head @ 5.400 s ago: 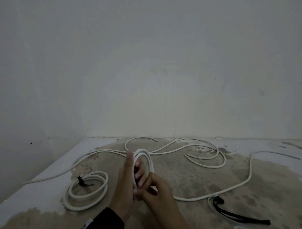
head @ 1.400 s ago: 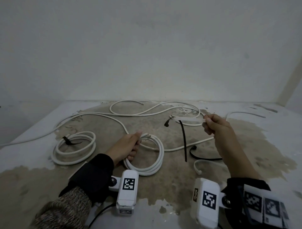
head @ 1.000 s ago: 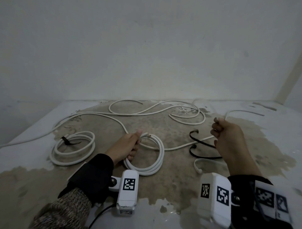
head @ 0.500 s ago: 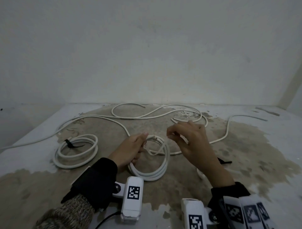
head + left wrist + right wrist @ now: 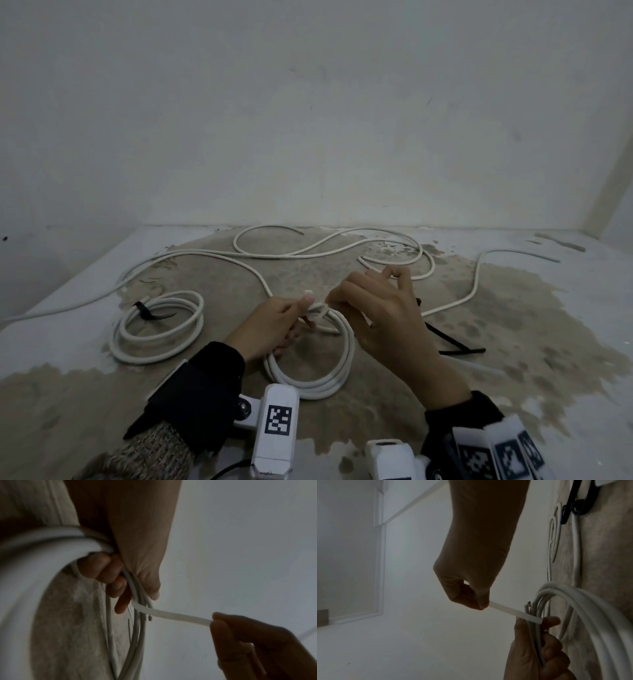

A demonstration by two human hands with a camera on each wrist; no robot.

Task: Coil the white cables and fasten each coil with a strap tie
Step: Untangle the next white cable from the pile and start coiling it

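Observation:
My left hand [image 5: 274, 325] grips the top of a white cable coil [image 5: 329, 380] that stands on the stained tabletop; its fingers [image 5: 109, 574] curl round the bunched turns [image 5: 573, 615]. My right hand [image 5: 370, 308] pinches one end of a flat white strap tie [image 5: 173, 615] between thumb and fingertips [image 5: 479, 604]. The strap tie [image 5: 510, 612] runs across the bunch just beyond my left thumb. A cut cable end shows beside it.
A finished coil [image 5: 159, 327] with a black tie lies at the left. Loose white cable [image 5: 342, 246] snakes across the back of the table. Black strap ties [image 5: 445, 339] lie to the right of my hands. A wall stands close behind.
My right hand left the black ties at the right, came in to the coil and now pinches a white strap tie laid across the bunch. The left hand kept its grip.

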